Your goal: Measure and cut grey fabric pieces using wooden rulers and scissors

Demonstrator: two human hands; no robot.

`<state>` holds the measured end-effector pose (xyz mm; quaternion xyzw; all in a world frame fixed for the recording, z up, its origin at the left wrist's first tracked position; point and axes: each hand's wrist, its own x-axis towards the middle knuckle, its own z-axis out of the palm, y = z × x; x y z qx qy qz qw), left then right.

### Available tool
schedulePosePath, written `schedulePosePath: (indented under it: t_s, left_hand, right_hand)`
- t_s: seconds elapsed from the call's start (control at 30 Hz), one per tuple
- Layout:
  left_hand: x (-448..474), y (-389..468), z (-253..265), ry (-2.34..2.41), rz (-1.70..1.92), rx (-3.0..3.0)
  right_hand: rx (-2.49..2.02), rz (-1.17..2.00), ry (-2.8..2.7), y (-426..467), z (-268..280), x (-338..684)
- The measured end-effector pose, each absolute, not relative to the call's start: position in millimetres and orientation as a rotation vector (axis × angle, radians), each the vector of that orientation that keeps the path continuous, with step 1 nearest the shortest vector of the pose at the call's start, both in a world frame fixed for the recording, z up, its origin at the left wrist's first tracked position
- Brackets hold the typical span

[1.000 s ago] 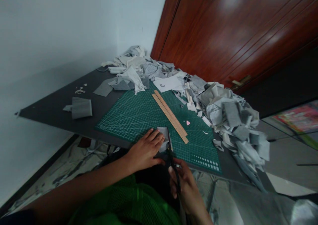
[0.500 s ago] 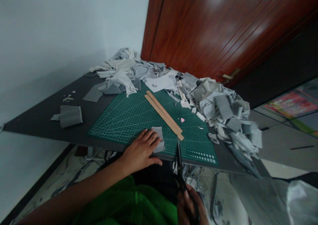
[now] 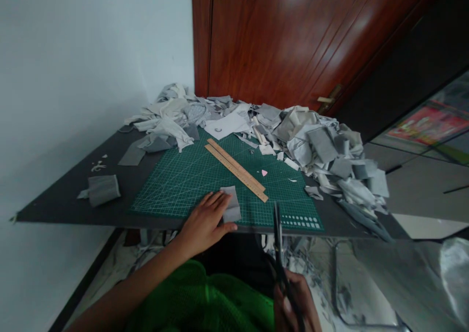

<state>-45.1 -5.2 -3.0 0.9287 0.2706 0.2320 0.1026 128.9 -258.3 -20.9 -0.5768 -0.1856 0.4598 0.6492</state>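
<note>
Flat on the near edge of the green cutting mat (image 3: 168,185) lies a small grey fabric piece (image 3: 232,206). My left hand (image 3: 207,220) rests over its left side, fingers stretched out and thumb pointing right. My right hand (image 3: 298,302) is wrapped round the handles of black scissors (image 3: 279,246), held in front of the table edge. The blades look nearly closed and point up toward the mat's lower right. Two wooden rulers (image 3: 238,170) lie side by side, slanting across the mat beyond the fabric piece.
Grey and white fabric scraps (image 3: 311,141) are heaped along the back and right of the dark table (image 3: 54,200). A folded grey piece (image 3: 104,190) lies at the left. Behind stands a wooden door (image 3: 271,44); a pale wall (image 3: 91,53) borders the left.
My right hand has moved the scissors to the right, away from the rulers' end. My left hand stays on the fabric piece. The camera view has turned a little.
</note>
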Motion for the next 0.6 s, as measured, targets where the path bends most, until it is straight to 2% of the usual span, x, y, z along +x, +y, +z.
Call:
schedulePosePath:
  t_s: [0.17, 0.37, 0.6]
  left_hand:
    - [-43, 2, 3, 0.872, 0.799, 2.602]
    - [-35, 0, 9, 1.061, 0.760, 2.642]
    - [-31, -11, 17, 1.413, 0.671, 2.724]
  right_hand:
    - [-1.264, 1.264, -0.604, -239, -9, 108]
    - [-1.252, 1.558, -0.393, -221, -1, 122]
    - [-1.250, 1.311, -0.446, -179, 30, 132]
